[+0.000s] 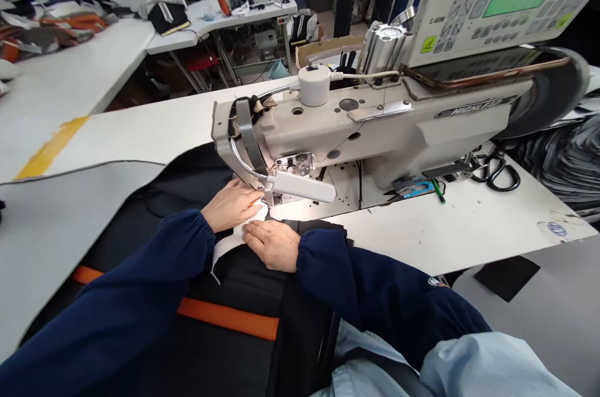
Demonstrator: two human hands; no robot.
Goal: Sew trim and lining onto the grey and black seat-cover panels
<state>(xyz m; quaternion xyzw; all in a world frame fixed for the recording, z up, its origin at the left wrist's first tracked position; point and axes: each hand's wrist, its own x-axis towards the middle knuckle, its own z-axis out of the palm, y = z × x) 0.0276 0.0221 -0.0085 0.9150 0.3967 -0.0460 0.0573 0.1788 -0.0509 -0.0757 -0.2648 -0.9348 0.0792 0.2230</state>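
Observation:
A sewing machine (328, 134) stands across the table with its needle area close to my fingers. Under it lies a large black fabric piece (225, 287) with an orange stripe (229, 318). A curved white fabric strip (233, 243) rests on the black fabric. My left hand (230, 205) is beside the presser foot, its fingers and thumb closed on the strip's upper end. Nearer to me, my right hand (273, 244) has bent fingers gripping the strip's right edge. The fingertips are partly hidden, and a white lamp bar (302, 186) covers part of the needle area.
On the white table (398, 231), black-handled scissors (495, 173), a green pen (439, 190) and a blue tool (415, 187) lie right of the machine. A phone (487, 69) rests on the machine below the control panel (501, 12). Stacked dark fabric (562, 159) stands at the far right.

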